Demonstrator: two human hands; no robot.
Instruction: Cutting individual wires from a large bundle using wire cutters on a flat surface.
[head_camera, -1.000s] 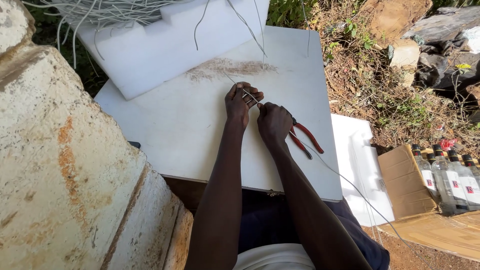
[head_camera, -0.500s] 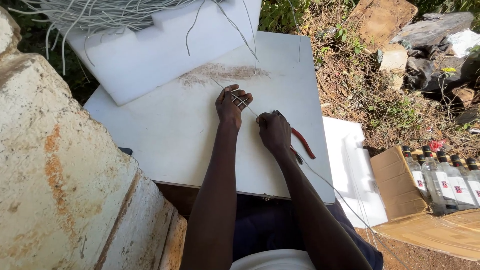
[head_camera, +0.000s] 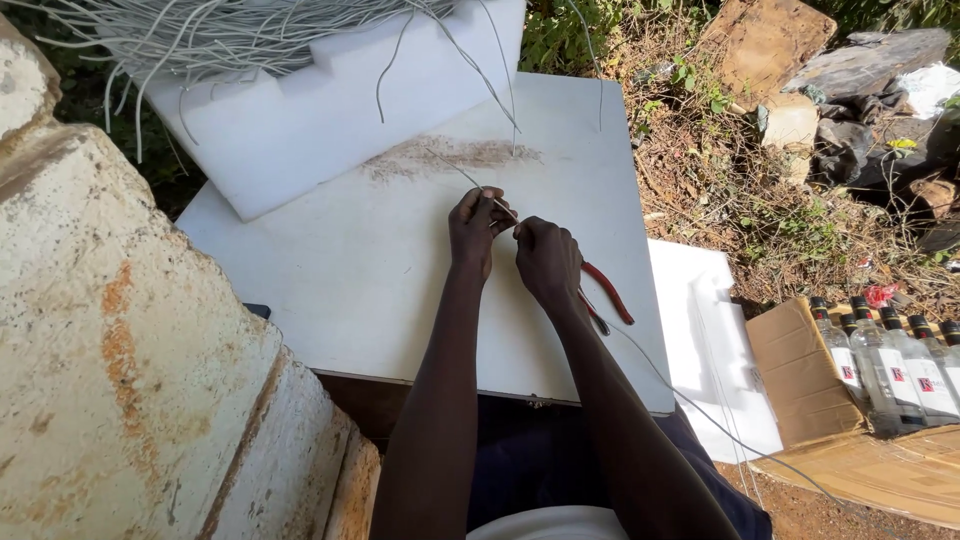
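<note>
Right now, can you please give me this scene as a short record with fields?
left hand: left hand pinches a thin grey wire
right hand: right hand holds red-handled pliers at the same wire
surface: white board with a brownish smear
behind: white foam block under a heap of grey wires
right side: cardboard box with clear bottles

Two bare forearms without sleeves, left hand (head_camera: 474, 228) and right hand (head_camera: 546, 259) ungloved, no rings or watch seen, dark blue garment covered the lap.
</note>
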